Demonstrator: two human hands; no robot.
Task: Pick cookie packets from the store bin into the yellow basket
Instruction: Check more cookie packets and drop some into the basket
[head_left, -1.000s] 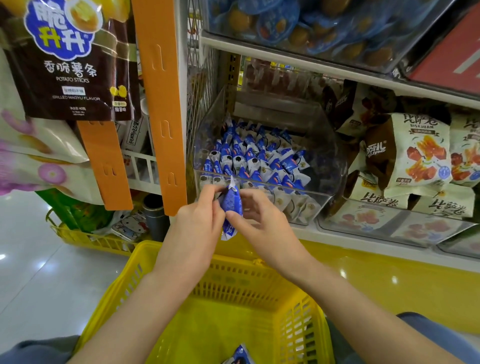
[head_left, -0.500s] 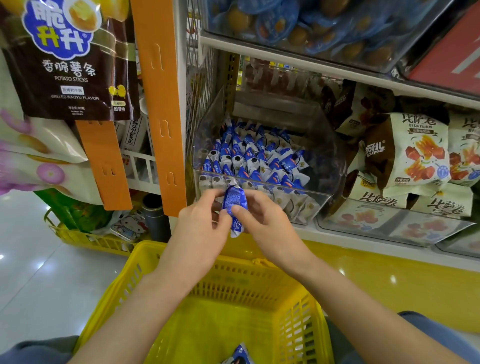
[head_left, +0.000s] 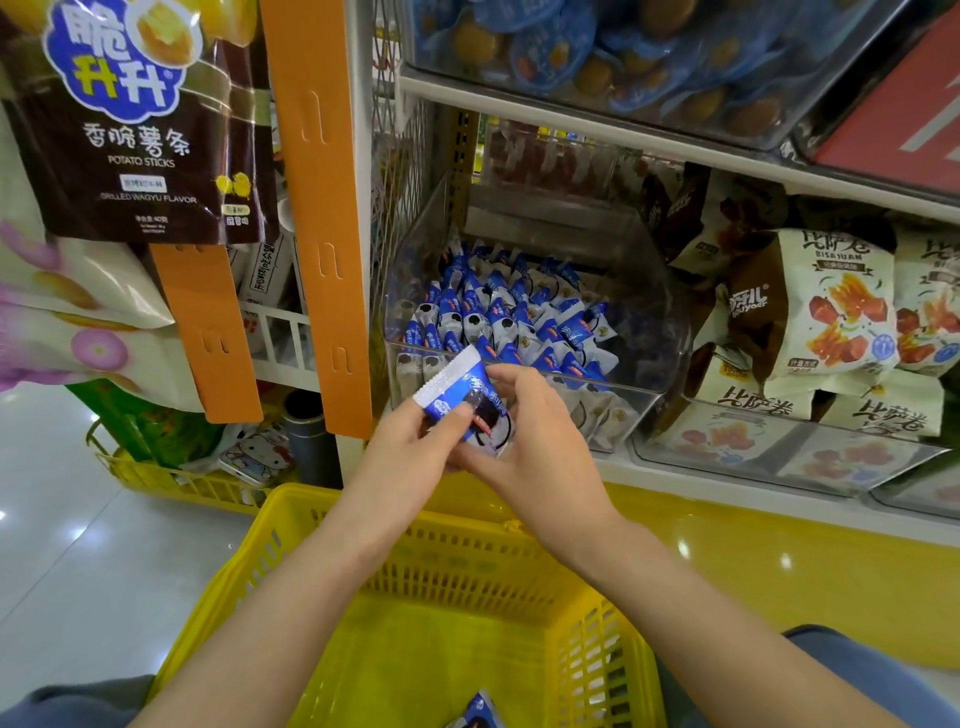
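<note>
Shop aisle: white metal shelving (head_left: 675, 150) packed with snacks, glossy pale floor (head_left: 62, 545) at lower left. On the middle shelf sits a clear plastic bin (head_left: 665, 332) with a heap of small blue-and-white packets (head_left: 519, 317) inside.

Just in front of the bin's front wall, a single blue-and-white cookie packet (head_left: 457, 395) is held up between both hands, tilted, its white crimped end pointing up and left. The left hand (head_left: 400, 457) pinches the packet's near-left side with thumb on top. The right hand (head_left: 540, 457) curls round its right and lower end, fingers bent over the wrapper. Both hands are above the far rim of the yellow plastic basket (head_left: 249, 582).

Another blue packet (head_left: 480, 714) lies on the basket floor at the bottom edge of view, partly cut off.

Left of the bin hangs an orange plastic display strip (head_left: 322, 208), with a brown potato-sticks bag (head_left: 135, 135) beside it. Cream snack bags (head_left: 831, 306) fill the shelf to the right of the bin. A second yellow basket (head_left: 171, 483) stands on the floor under the strip.
</note>
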